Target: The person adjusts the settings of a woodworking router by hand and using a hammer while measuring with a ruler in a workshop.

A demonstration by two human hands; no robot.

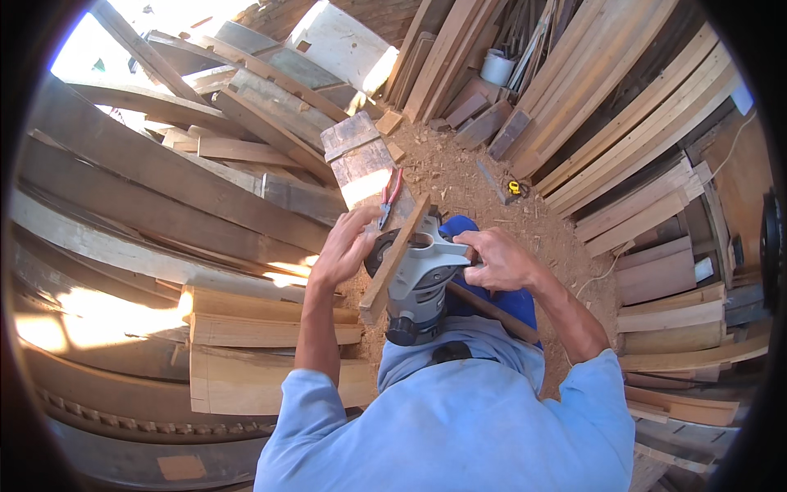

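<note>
A grey router [418, 302] with a black end knob lies on its side at my lap. Against its base runs a narrow wooden strip [393, 266], slanting up to the right. My left hand [344, 248] is closed at the edge of the router's round black base, its fingertips partly hidden. From the other side, my right hand [498, 261] grips the light grey frame of the router, with the fingers curled round it. Just beyond my left fingertips, red-handled pliers [392, 195] rest on a worn board [351, 148].
Planks [279, 328] are stacked along the left, and tall boards [590, 74] lean at the far right. A yellow tape measure [515, 188] lies on the sawdust-covered floor [459, 168]. Farther back stands a white bucket [497, 67]. A thin cord [602, 275] trails at the right.
</note>
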